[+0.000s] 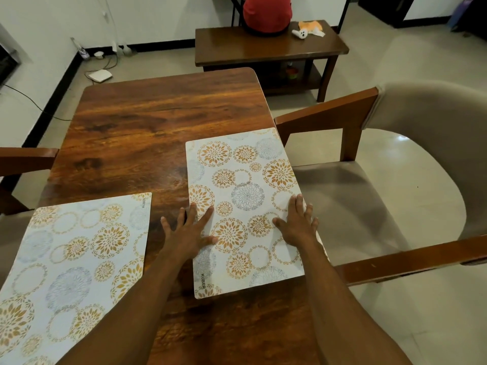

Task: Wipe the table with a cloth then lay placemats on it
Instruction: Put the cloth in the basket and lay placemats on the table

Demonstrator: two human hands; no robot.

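Two white placemats with gold and grey flower circles lie on the brown wooden table [158, 122]. The right placemat [242, 180] lies along the table's right edge. My left hand [187, 233] presses flat on its left edge, fingers spread, partly on the wood. My right hand [297, 225] lies flat on its right edge. The left placemat [71, 259] lies at the near left, untouched. No cloth shows on this table.
A beige cushioned chair with wooden arms [382, 180] stands close on the right. Another chair arm [26, 159] pokes in at the left. A low dark side table [268, 48] stands beyond, with a red-clothed person [267, 14] and an orange cloth [311, 27].
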